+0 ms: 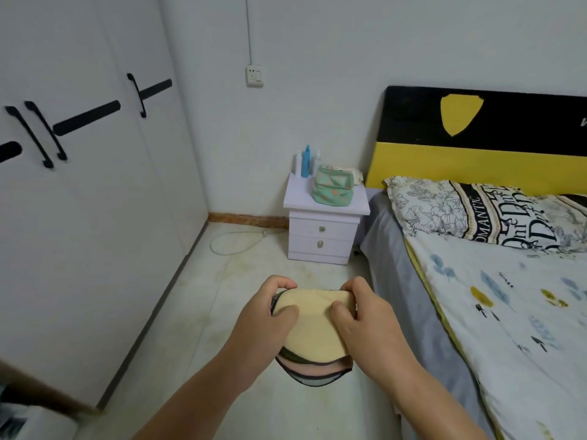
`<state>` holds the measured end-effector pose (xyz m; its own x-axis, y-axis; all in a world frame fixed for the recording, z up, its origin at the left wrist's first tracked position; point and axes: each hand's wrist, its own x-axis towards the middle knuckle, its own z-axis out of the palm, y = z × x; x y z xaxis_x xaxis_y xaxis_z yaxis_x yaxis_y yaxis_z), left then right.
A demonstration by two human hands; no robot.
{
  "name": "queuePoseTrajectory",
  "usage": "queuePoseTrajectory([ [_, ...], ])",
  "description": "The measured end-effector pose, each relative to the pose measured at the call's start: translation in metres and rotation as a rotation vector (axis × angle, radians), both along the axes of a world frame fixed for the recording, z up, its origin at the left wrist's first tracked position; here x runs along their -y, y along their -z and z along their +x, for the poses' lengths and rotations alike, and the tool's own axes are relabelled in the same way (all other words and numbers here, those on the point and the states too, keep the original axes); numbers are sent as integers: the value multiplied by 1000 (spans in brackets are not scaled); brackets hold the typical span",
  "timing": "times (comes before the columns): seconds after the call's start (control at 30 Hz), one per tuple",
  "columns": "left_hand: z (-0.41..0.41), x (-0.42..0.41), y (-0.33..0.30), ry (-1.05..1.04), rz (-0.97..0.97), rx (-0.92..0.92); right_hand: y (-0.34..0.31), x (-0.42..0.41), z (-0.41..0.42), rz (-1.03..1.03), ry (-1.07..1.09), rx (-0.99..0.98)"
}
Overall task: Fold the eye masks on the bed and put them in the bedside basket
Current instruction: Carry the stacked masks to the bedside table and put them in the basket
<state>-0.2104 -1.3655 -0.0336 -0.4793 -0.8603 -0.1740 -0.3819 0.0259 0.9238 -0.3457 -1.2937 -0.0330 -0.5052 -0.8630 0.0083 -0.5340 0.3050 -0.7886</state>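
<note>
Nightstand with green basket

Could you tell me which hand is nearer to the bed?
Right. The right hand holds the eye masks on the side toward the bed; the left hand is farther.

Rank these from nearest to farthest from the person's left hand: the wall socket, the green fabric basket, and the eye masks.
Measured from the left hand:
1. Eye masks: held in both hands, touching it.
2. Green fabric basket: on the bedside cabinet, ahead and slightly right.
3. Wall socket: high on the far wall, above the cabinet.
</note>
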Motion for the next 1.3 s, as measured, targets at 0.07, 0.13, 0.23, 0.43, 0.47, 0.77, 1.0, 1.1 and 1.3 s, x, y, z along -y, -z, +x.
queuePoseTrajectory([
  [0.07,-10,31,4,17,14,8,3,28,-9,10,11,-5],
  [0.13,-20,63,9,44,22,0,5,57,-17,11,26,-11],
  [0.23,-32,116,10,101,33,-4,6,103,-26,17,67,-22],
  [0.43,-58,212,3,222,-11,60,-1,186,-44,17,146,-23],
  [0.47,-64,225,3,232,-16,62,-1,198,-48,15,160,-24],
  [0.77,-123,310,15,275,-13,83,10,276,-100,23,209,-3],
  [1.0,-216,367,27,248,-31,80,22,336,-192,-12,199,1],
  [1.1,-265,391,28,242,-66,95,25,359,-240,-25,186,3],
  [1.3,-341,431,33,212,-75,89,28,402,-320,-15,154,-7],
])
